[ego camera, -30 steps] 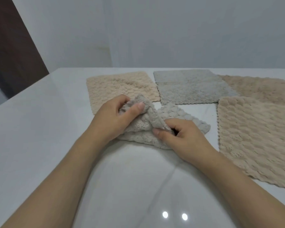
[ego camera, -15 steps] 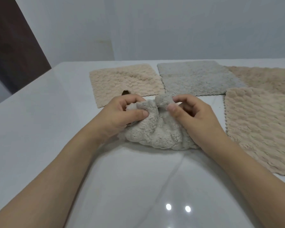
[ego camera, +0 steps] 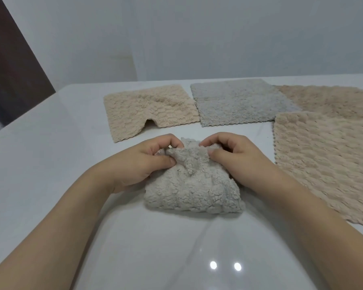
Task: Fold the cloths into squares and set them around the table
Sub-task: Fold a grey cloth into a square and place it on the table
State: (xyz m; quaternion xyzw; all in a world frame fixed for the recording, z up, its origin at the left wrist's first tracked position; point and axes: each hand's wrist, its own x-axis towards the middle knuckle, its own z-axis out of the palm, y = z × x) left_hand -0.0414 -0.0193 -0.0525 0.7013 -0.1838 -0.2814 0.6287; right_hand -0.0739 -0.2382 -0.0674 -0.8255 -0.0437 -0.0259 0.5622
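A small grey-beige fluffy cloth point(ego camera: 193, 189) lies bunched on the white table point(ego camera: 40, 185) in front of me, its far edge gathered up. My left hand point(ego camera: 143, 164) pinches that edge on the left, and my right hand point(ego camera: 235, 158) pinches it on the right. Both thumbs press on the top of the cloth. Beyond it lie a beige cloth point(ego camera: 149, 109) with one lifted fold at its near edge and a flat grey cloth point(ego camera: 239, 103).
Two larger beige cloths lie on the right: one near point(ego camera: 327, 160), one far point(ego camera: 333, 99) partly under it. A pale wall stands behind the table. A dark door panel point(ego camera: 11, 65) is at the far left.
Both hands have drawn the cloth toward me and gathered its far edge together. The right hand moved from the cloth's near side up to its top edge.
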